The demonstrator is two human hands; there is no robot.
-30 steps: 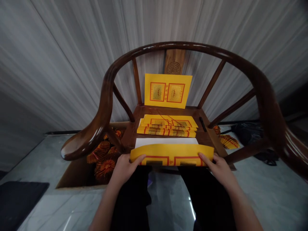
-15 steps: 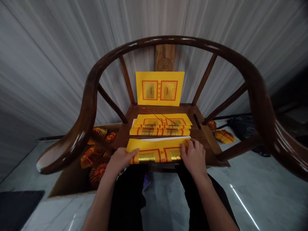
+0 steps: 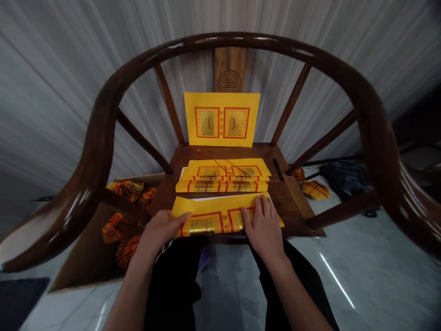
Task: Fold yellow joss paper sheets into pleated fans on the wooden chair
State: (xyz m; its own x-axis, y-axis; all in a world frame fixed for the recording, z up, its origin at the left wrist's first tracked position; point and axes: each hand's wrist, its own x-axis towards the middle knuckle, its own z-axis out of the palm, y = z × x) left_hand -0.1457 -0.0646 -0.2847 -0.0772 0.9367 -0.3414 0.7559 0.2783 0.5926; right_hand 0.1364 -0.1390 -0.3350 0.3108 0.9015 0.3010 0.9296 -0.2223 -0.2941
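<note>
Head view: both hands in frame, palms down, side by side.
Left hand (image 3: 162, 235): open, fingers resting on the left part of the yellow sheet (image 3: 203, 225); no grip.
Right hand (image 3: 261, 224): open, fingers spread flat over the sheet's right part; no grip.
Sheet lie: under both hands, long axis running left to right; neither hand clearly nearer, the right reaching further onto it.
Just past the fingers: white paper (image 3: 227, 198), partly under the sheet's far edge.
Further ahead: stack of yellow paper (image 3: 222, 180), then an upright yellow card (image 3: 222, 119) against the chair back.
Right of the stack: black pen (image 3: 278, 169).
Below left hand, left: cardboard box (image 3: 79, 243) holding paper fans (image 3: 124, 191).
Writing: gold panels with red borders and red characters; too small to read; no brand.
</note>
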